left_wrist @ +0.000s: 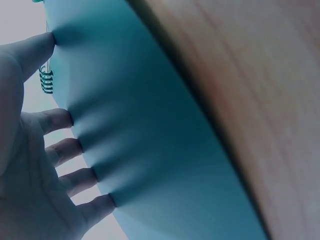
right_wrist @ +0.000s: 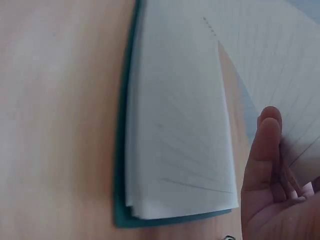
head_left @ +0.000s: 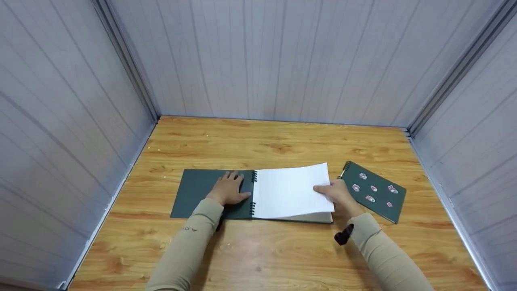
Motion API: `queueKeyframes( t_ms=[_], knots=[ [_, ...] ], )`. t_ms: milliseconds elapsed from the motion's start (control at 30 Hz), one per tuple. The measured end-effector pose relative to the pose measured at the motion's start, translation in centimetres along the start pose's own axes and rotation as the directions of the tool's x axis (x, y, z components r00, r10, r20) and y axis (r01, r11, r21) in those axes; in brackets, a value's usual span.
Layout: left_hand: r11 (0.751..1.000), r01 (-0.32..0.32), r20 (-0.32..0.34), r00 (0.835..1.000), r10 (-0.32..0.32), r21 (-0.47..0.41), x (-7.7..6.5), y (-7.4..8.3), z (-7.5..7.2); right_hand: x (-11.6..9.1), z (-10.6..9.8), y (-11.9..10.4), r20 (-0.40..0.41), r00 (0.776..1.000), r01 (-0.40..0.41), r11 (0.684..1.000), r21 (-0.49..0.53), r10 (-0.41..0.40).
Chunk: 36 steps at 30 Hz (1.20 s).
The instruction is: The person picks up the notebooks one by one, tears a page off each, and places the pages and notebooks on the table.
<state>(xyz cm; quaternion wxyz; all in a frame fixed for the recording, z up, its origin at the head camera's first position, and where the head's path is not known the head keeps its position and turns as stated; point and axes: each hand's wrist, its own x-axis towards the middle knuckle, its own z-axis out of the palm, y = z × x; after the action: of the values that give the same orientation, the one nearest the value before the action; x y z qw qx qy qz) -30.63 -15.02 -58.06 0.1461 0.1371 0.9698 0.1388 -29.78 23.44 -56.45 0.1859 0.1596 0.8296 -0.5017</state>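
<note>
A spiral-bound notebook with dark green covers lies open, its coil (head_left: 253,208) between the turned-back cover (head_left: 194,190) and the white pages. My left hand (head_left: 229,190) rests on that cover near the coil, fingers spread; in the left wrist view its fingertips (left_wrist: 102,204) touch the green surface. With thumb and fingers, my right hand (head_left: 337,193) pinches the right edge of a white page (head_left: 291,190), which is lifted off the stack. In the right wrist view, the lined pages (right_wrist: 185,150) beneath lie on the green back cover (right_wrist: 121,210).
A second green spiral notebook (head_left: 375,194), closed and dotted with several small stickers, lies angled to the right, close to my right hand. Pale panel walls (head_left: 274,60) stand at the back and both sides of the wooden tabletop (head_left: 258,254).
</note>
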Motion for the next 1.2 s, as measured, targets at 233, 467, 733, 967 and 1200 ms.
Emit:
queueKeyframes(
  t_ms=[233,467,733,967,1200],
  knots=[
    [1.000,0.011,-0.004,1.000,-0.011,0.015,0.2,0.2,0.1,-0.4,1.0,1.1,-0.003,1.000,-0.018,0.999,0.034,0.018],
    [1.000,0.009,-0.006,1.000,-0.009,0.017,0.3,0.4,0.2,-1.3,1.6,2.1,-0.005,0.996,0.083,0.996,-0.025,-0.083],
    [1.000,0.005,-0.011,1.000,-0.005,0.008,0.2,0.4,0.1,-1.8,1.0,3.5,-0.002,0.995,0.098,0.993,-0.060,-0.099],
    [1.000,0.005,-0.011,1.000,-0.005,-0.004,-0.1,0.0,-0.3,-2.2,0.2,4.3,0.020,0.992,0.125,0.987,-0.097,-0.124],
    [1.000,-0.009,-0.001,1.000,0.009,-0.030,-0.1,0.0,-0.1,-2.9,-0.3,4.7,0.057,0.992,0.119,0.979,-0.164,-0.111]
  ],
)
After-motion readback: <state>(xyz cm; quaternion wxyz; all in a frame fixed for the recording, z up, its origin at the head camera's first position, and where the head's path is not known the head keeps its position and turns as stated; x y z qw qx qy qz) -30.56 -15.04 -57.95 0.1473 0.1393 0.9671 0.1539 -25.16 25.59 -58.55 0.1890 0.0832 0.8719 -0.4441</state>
